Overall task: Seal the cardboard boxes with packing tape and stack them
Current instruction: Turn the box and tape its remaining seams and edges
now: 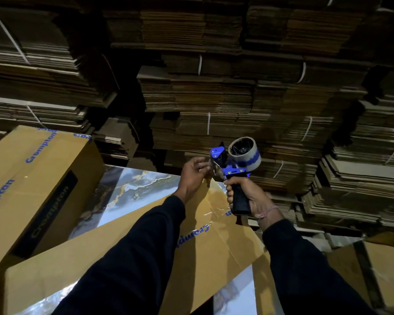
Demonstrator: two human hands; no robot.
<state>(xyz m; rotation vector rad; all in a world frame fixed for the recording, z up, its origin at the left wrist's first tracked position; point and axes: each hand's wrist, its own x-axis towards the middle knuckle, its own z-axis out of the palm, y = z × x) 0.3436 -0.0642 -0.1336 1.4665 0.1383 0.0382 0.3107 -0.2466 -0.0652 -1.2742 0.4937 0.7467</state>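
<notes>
A long brown cardboard box (127,237) with blue lettering lies in front of me, running from lower left to its far end near the middle. My right hand (250,198) grips the black handle of a blue tape dispenser (230,164) carrying a clear tape roll (245,151), held just past the box's far end. My left hand (192,176) pinches the loose tape end at the dispenser's blade, above the box's far corner. A shiny tape strip runs along the box top.
A second large printed box (32,189) stands tilted at the left. Another brown box (382,269) sits at the lower right. A marble-patterned surface (132,194) shows beneath them. Tall stacks of strapped flat cardboard (214,92) fill the whole background.
</notes>
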